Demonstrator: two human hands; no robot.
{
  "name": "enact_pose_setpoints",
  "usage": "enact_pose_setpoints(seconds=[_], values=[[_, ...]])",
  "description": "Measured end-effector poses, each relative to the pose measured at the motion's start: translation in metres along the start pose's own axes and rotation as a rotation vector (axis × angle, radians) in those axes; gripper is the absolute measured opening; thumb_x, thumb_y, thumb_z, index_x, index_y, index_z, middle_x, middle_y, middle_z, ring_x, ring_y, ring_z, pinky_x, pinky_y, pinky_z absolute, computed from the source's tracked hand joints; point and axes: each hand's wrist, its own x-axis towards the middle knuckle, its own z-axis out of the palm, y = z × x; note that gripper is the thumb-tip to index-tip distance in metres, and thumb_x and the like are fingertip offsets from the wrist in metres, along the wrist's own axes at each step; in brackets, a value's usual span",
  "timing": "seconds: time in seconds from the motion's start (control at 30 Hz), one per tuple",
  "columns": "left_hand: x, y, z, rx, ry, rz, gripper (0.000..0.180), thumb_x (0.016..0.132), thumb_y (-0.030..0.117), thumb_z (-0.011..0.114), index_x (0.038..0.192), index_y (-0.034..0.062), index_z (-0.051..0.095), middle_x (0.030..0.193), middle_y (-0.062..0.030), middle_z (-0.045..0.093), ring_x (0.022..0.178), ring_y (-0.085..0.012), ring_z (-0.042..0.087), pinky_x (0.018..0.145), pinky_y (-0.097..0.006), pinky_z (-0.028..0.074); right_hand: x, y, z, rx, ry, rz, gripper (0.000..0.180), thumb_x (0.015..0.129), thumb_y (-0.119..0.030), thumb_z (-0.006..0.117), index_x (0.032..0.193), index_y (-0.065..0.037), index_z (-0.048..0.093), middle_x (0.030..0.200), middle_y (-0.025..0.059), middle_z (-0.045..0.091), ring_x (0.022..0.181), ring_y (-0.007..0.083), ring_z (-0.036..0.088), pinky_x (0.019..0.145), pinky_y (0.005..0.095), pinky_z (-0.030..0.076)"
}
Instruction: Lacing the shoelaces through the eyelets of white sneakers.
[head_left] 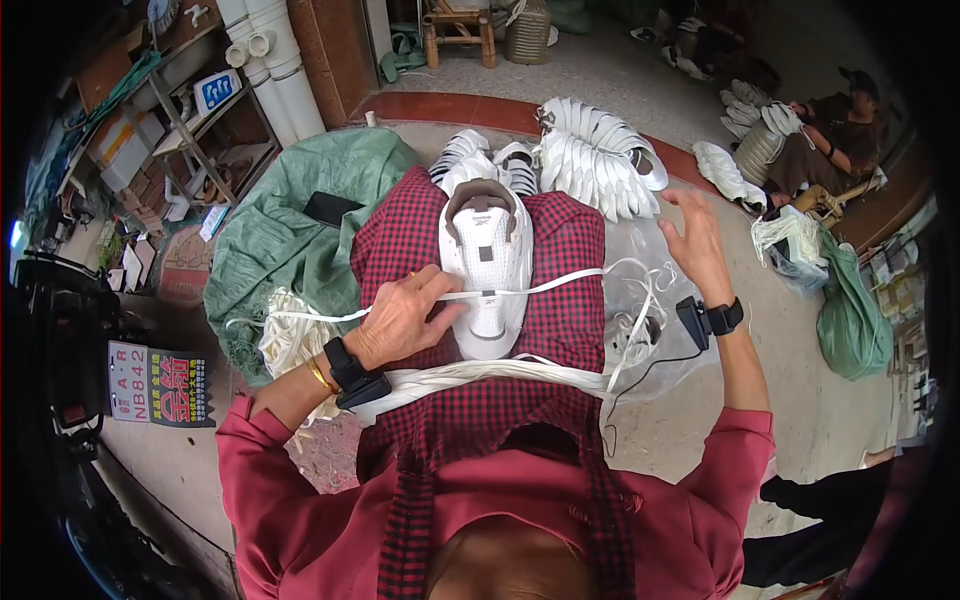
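A white sneaker [487,240] with a brown collar lies on my lap, its toe toward me. A flat white shoelace [560,283] runs across it through a loop on the tongue, with ends trailing to both sides. My left hand [402,315] is at the shoe's left edge, thumb and forefinger closed on the shoelace. My right hand [697,245] is raised to the right, apart from the shoe, fingers spread and holding nothing that I can see. A bundle of white laces [470,375] lies across my checked apron [570,235].
Stacked white shoe parts [600,160] stand beyond my lap. A green sack [290,180] with a dark phone [330,208] on it is at left, beside a lace heap [293,335]. Clear plastic [680,345] lies at right. Another person [840,140] sits at far right.
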Motion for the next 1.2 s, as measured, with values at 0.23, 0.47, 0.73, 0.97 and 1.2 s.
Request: enact_pose_setpoints(seconds=[0.23, 0.47, 0.73, 0.97, 1.2], values=[[-0.008, -0.015, -0.001, 0.244, -0.009, 0.169, 0.02, 0.088, 0.019, 0.071, 0.102, 0.0077, 0.062, 0.08, -0.0076, 0.057, 0.064, -0.0263, 0.062, 0.051, -0.039, 0.048, -0.035, -0.15, 0.035, 0.625, -0.367, -0.152, 0.04, 0.081, 0.0, 0.061, 0.119, -0.004, 0.049, 0.116, 0.0186, 0.054, 0.11, 0.035, 0.057, 0.087, 0.045, 0.046], [-0.023, -0.032, -0.015, 0.255, -0.023, 0.149, 0.026, 0.086, 0.022, 0.074, 0.103, 0.0081, 0.063, 0.078, -0.0074, 0.06, 0.062, -0.0254, 0.063, 0.052, -0.036, 0.051, -0.037, -0.141, 0.057, 0.553, -0.327, -0.274, 0.02, 0.089, -0.007, 0.065, 0.108, -0.005, 0.056, 0.086, 0.0119, 0.066, 0.074, 0.032, 0.068, 0.058, 0.0409, 0.053], [-0.031, -0.052, -0.014, 0.408, -0.028, 0.224, 0.022, 0.09, 0.026, 0.067, 0.105, 0.0117, 0.061, 0.074, -0.0061, 0.054, 0.059, -0.0252, 0.061, 0.051, -0.038, 0.049, -0.037, -0.114, 0.057, 0.299, -0.393, -0.466, 0.013, 0.087, -0.011, 0.061, 0.096, -0.007, 0.053, 0.072, 0.0081, 0.056, 0.064, 0.0298, 0.064, 0.054, 0.0434, 0.051], [-0.087, -0.077, -0.092, 0.507, 0.013, -0.022, 0.021, 0.084, 0.005, 0.065, 0.104, 0.0072, 0.061, 0.078, -0.0109, 0.052, 0.065, -0.0307, 0.061, 0.055, -0.041, 0.049, -0.051, -0.04, 0.004, 0.13, -0.428, -0.308, 0.011, 0.086, -0.009, 0.061, 0.088, -0.006, 0.05, 0.078, 0.011, 0.059, 0.072, 0.0297, 0.065, 0.059, 0.043, 0.052], [-0.179, -0.096, -0.21, 0.649, 0.186, -0.326, 0.022, 0.093, -0.003, 0.049, 0.114, -0.0029, 0.057, 0.099, -0.0248, 0.059, 0.086, -0.0463, 0.06, 0.071, -0.048, 0.048, -0.079, 0.055, -0.076, -0.083, -0.478, -0.101, 0.012, 0.087, -0.009, 0.06, 0.09, -0.005, 0.049, 0.08, 0.0135, 0.06, 0.076, 0.0365, 0.062, 0.066, 0.0467, 0.05]])
